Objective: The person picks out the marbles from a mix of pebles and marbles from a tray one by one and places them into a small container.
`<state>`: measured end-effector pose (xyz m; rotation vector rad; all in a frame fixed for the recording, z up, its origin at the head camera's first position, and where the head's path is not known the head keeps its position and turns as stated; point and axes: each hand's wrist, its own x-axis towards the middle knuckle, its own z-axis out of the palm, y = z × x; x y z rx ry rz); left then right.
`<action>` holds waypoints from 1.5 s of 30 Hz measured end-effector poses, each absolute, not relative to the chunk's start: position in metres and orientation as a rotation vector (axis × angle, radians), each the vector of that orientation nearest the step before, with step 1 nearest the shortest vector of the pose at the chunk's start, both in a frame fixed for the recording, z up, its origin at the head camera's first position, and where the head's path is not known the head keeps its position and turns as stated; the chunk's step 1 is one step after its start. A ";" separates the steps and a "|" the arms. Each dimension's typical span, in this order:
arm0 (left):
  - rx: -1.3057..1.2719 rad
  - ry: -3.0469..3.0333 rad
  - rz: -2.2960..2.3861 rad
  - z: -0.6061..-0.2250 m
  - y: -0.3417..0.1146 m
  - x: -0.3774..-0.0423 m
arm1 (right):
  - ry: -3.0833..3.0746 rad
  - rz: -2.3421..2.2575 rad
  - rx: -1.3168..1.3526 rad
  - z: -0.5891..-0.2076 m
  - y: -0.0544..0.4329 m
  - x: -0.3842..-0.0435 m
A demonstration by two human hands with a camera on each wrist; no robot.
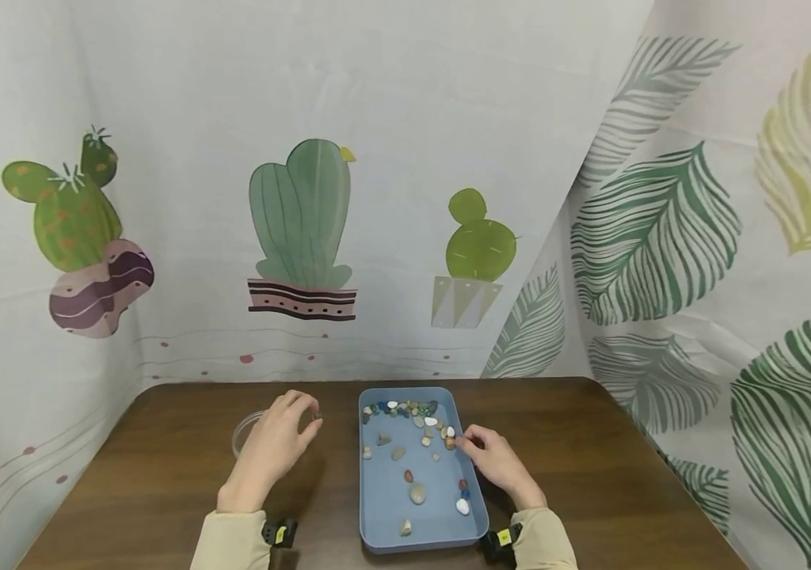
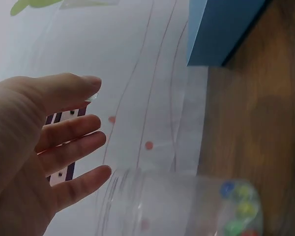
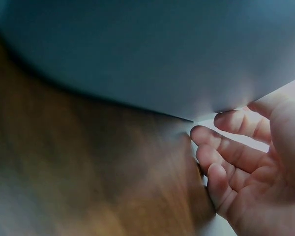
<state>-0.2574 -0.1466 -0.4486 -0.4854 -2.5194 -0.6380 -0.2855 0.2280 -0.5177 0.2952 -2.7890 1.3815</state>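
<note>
In the head view my left hand (image 1: 273,443) is raised left of the blue tray (image 1: 386,529), above the table. Its thumb and forefinger pinch a small glassy marble (image 2: 92,98), mostly hidden by the thumb; the other fingers are spread. Below that hand lies a clear plastic jar (image 2: 162,201) with colored marbles (image 2: 246,209) at its far end. My right hand (image 1: 498,461) grips the tray's right rim, fingertips close to orange-brown stones (image 1: 451,443). Its other fingers curl loosely outside the tray wall (image 3: 137,59).
Pebbles and marbles (image 1: 405,408) line the tray's back edge. Elsewhere in it sit a large round pebble (image 1: 416,493), a white stone (image 1: 462,507) and several smaller ones. The brown wooden table (image 1: 591,475) meets a printed cloth (image 1: 405,237) at its back.
</note>
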 end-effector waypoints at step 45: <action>-0.232 -2.769 -0.731 -0.453 -0.216 -0.247 | -2.789 1.366 0.303 -0.518 0.228 -0.286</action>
